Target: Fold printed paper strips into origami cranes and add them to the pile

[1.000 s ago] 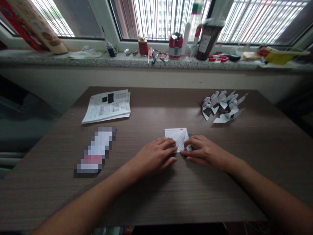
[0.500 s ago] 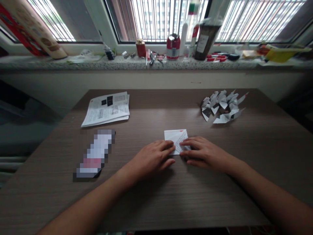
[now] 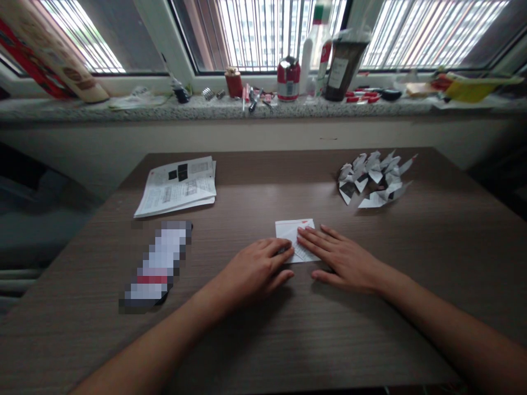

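Observation:
A small folded sheet of printed paper (image 3: 293,226) lies flat on the brown table, with a red mark near its top edge. Fingers of my left hand (image 3: 261,266) rest on its left side, the thumb apart on the near side. My right hand (image 3: 341,258) lies flat across the paper's right part, fingers stretched out over it and the thumb spread toward me. Neither hand grips the paper; both press or rest on it from above. Part of the sheet is hidden under the fingers.
A stack of printed sheets (image 3: 177,186) lies at the back left, with a blurred-out phone (image 3: 158,263) nearer me. Several folded paper pieces (image 3: 374,178) stand in a ring at the back right. The windowsill (image 3: 230,112) holds a can (image 3: 288,79), a cup (image 3: 343,68) and bottles.
My right hand has flattened and its fingers have slid up and left over the paper. My left hand stays at the left side. The view has shifted slightly.

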`<state>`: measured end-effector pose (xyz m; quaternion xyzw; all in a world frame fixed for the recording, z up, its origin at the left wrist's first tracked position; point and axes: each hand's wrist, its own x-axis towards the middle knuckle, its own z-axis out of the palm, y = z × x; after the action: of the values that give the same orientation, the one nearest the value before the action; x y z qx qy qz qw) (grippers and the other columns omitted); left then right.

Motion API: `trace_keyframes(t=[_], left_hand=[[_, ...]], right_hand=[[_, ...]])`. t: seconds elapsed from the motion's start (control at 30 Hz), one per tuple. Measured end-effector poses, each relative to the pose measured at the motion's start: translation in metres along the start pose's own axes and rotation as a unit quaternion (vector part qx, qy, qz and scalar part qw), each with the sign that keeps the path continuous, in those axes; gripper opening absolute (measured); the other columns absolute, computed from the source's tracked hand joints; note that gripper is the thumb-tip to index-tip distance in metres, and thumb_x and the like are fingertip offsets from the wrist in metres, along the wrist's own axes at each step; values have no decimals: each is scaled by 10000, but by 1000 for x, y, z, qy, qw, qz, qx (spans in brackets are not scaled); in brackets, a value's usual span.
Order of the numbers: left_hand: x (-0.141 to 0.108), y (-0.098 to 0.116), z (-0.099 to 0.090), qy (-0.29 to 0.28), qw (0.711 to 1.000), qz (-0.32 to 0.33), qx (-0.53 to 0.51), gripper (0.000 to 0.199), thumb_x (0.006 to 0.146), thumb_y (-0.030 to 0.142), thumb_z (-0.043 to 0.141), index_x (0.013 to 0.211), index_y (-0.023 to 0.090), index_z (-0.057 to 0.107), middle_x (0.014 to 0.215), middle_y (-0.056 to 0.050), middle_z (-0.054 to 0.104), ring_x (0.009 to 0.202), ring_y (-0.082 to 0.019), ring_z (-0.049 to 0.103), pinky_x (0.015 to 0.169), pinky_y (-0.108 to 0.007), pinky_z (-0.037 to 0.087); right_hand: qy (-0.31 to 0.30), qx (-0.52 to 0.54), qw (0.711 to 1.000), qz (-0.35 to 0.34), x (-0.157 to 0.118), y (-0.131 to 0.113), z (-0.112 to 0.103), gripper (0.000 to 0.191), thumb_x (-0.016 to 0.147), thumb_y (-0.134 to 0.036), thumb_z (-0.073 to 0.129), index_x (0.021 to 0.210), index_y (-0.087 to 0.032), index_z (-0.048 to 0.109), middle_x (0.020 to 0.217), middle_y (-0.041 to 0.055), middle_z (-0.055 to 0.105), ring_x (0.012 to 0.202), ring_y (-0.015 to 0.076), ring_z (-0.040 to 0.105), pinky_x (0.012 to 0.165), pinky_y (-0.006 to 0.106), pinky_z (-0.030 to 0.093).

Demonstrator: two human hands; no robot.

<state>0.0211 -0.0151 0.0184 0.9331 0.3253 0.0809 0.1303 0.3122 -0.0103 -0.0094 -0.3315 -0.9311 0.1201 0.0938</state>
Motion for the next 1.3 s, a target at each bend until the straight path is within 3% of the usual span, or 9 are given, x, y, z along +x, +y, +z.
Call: trace_keyframes(t=[0.23, 0.53, 0.83, 1.0, 1.17, 1.3], left_hand=[[1, 0, -3, 9, 1000, 9, -6, 404, 1053, 400, 568, 1398, 196, 615, 1449, -138, 606, 1319, -305, 586, 1119, -484, 493], [2, -6, -1, 20, 999, 20, -14, 395, 1053, 361, 575, 1419, 216, 604, 1450, -108, 610, 1335, -292, 573, 1165, -497, 454], [3, -9, -1, 27, 999, 7, -23, 364, 1032, 307, 607, 1390, 249, 598, 1463, -131, 568, 1281, -304, 602, 1052, -498, 543], [6, -11, 0, 29, 1000, 2, -12, 330, 1033, 307, 615, 1357, 247, 617, 1422, -120, 597, 1249, -297, 617, 1037, -497, 546], [8, -11, 2, 44, 999, 2, -21, 297, 1024, 292, 623, 1310, 217, 642, 1397, -117, 620, 1216, -283, 634, 1013, -467, 559], [9, -11, 2, 72, 997, 3, -36, 272, 1035, 273, 575, 1283, 191, 652, 1346, -117, 657, 1151, -262, 667, 960, -435, 585]], right_hand=[[57, -16, 996, 66, 4, 11, 5, 742, 1052, -472, 528, 1680, -304, 170, 1701, 64, 265, 1539, 300, 348, 1271, 514, 317], [45, -17, 997, 65, 4, 11, 4, 734, 1063, -446, 512, 1681, -311, 140, 1711, 60, 242, 1556, 286, 309, 1283, 525, 286], [63, -4, 996, 66, 6, 12, 5, 770, 1019, -455, 598, 1673, -303, 221, 1691, 81, 313, 1532, 315, 368, 1265, 555, 323], [63, 1, 996, 63, 7, 10, -1, 712, 1016, -465, 607, 1644, -304, 314, 1677, 96, 365, 1541, 306, 356, 1256, 574, 324], [60, 3, 997, 42, 6, 6, -6, 603, 995, -424, 658, 1562, -377, 457, 1675, 54, 381, 1523, 325, 388, 1237, 608, 340], [51, -12, 998, 28, 6, 6, -4, 618, 982, -459, 670, 1555, -349, 467, 1674, 77, 382, 1529, 320, 377, 1247, 610, 319]])
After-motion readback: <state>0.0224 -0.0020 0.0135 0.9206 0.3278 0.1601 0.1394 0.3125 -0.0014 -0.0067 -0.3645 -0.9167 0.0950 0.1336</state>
